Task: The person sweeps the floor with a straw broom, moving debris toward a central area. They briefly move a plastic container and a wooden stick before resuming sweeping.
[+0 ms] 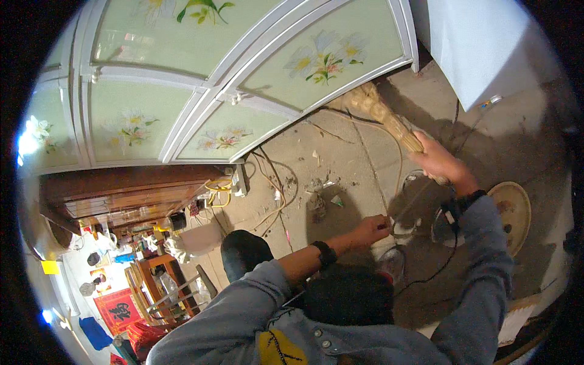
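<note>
My right hand point(440, 159) is closed around the handle of a straw hand broom point(385, 116), whose head reaches under the bottom edge of a white-framed cabinet point(328, 98) with flower-painted panels. Dust and small debris point(317, 200) lie on the floor between the cabinet and me. My left hand point(374, 229) has its fingers curled, close to a thin loop of cord or wire; whether it grips anything is not clear. Right of my left hand, a black cable point(455, 232) with a connector hangs or lies near my right sleeve.
Loose cables point(278, 194) run over the floor beside a power strip point(239, 180). A round lid or tray point(511, 219) is beside my right forearm. A white panel point(470, 45) stands at upper right. Wooden furniture point(157, 283) and a stool are at lower left.
</note>
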Action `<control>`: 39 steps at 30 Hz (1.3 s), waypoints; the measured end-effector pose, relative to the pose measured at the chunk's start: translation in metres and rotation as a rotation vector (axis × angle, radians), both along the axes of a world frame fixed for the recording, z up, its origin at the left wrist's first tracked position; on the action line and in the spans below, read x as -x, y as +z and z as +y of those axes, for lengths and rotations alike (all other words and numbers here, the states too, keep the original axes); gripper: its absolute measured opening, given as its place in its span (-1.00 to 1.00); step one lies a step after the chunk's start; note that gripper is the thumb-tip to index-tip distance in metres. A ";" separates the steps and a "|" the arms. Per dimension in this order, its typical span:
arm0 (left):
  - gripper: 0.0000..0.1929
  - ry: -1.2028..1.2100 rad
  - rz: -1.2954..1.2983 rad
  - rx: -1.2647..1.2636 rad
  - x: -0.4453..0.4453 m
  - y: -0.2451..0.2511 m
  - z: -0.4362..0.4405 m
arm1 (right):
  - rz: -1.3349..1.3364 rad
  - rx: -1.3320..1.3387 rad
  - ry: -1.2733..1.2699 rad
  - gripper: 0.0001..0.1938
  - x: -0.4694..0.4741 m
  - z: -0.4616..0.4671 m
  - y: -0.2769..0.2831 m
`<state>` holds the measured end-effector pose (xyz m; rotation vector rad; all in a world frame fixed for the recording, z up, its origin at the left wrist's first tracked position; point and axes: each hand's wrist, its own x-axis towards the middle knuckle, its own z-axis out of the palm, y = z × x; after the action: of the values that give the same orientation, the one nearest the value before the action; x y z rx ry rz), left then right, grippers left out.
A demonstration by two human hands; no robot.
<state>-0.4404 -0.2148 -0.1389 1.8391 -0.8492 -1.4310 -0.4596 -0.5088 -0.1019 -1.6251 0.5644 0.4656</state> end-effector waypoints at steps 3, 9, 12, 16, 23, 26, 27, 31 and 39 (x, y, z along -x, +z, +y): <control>-0.75 0.122 0.134 -0.025 -0.003 -0.020 0.007 | -0.146 0.155 -0.109 -0.40 -0.035 0.022 -0.034; -0.72 0.166 0.180 -0.087 0.000 -0.042 0.017 | -0.331 0.629 0.030 -0.41 -0.066 0.052 -0.056; -0.72 0.222 0.236 -0.064 0.002 -0.039 0.019 | -0.234 0.486 0.229 -0.38 -0.019 0.027 -0.033; -0.71 0.146 0.069 -0.046 0.002 -0.034 0.015 | -0.389 0.348 0.301 -0.39 0.033 0.019 0.001; -0.69 0.151 0.160 -0.186 -0.005 -0.034 0.010 | 0.022 0.145 0.073 -0.37 0.066 0.006 0.055; -0.70 0.215 0.272 -0.210 -0.005 -0.043 0.015 | -0.104 0.199 0.073 -0.37 0.052 0.023 0.034; -0.70 0.234 0.299 -0.216 -0.005 -0.047 0.017 | -0.094 0.259 0.074 -0.36 0.048 0.030 0.028; -0.69 0.372 0.451 -0.188 0.006 -0.062 0.023 | -0.077 0.341 0.331 -0.37 0.052 0.049 0.031; -0.66 0.321 0.512 -0.327 -0.001 -0.072 0.033 | 0.153 -0.052 0.240 -0.48 0.089 0.053 0.120</control>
<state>-0.4398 -0.1819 -0.2104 1.6145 -0.0656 -1.7797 -0.5488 -0.4559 0.0185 -1.6236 0.4684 0.7813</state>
